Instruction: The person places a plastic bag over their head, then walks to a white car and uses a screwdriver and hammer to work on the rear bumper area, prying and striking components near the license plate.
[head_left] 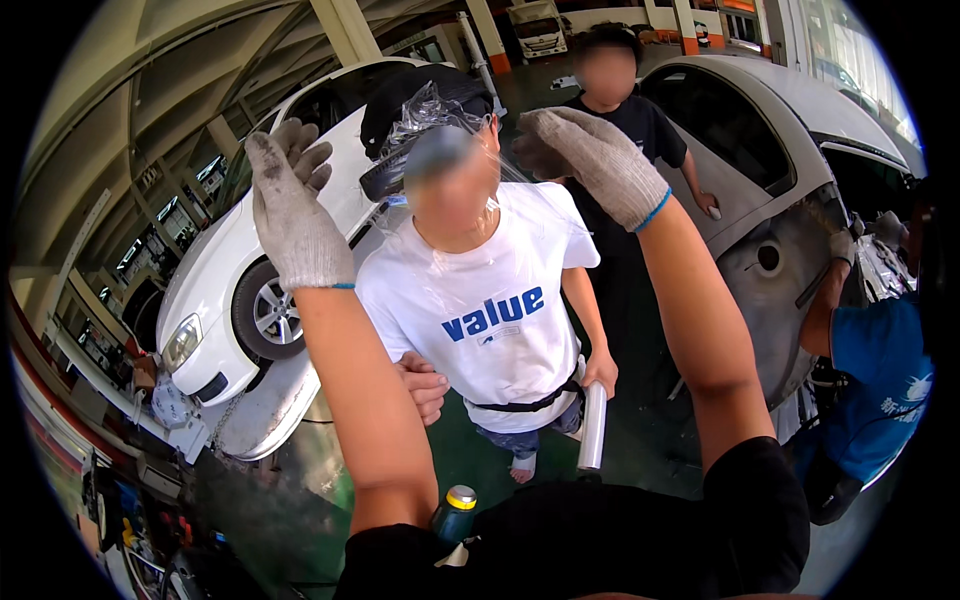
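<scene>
Both hands are up in knitted gloves! The left hand (293,212), upper left of centre, has its fingers pointing up, loosely parted, and nothing shows in its grasp. Across at upper centre-right, the right hand (598,165) bends inward, fingers close together; whether they pinch anything, I cannot tell. And right between the two, upper centre, there's the dark headgear (385,115) with crumpled clear film (428,118) over it, worn by a person in a white T-shirt (500,285) who faces the camera. Just right of centre and lower, that person grips a pale roll (593,428), pointing down. Another hand (424,387) peeks out beside the left forearm, mid-frame. Look upper right: a co-worker in a black shirt (645,135) stands by a pale car body (745,70). At the right edge, someone in a blue shirt (878,380) reaches toward its bare metal. A white car (190,310) fills the left side, a white truck (538,30) sits at the top, and a dark bottle (455,522) with a yellow ring pokes up at lower centre.
</scene>
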